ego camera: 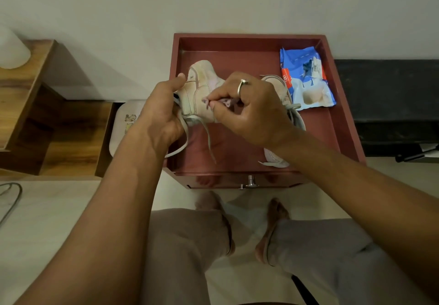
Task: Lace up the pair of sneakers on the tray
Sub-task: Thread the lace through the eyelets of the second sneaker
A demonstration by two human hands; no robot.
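A small pale pink sneaker is held up over the dark red tray. My left hand grips it from the left, thumb up along its side. My right hand pinches the tip of a lace at the sneaker's side, by the eyelets. Two loose ends of the white lace hang down below the shoe. The second sneaker lies in the tray behind my right hand, mostly hidden by it and my forearm.
A blue and white plastic packet lies in the tray's back right corner. The tray tops a red cabinet with a metal knob. A wooden shelf and a pale bin lid stand left. My legs and feet are below.
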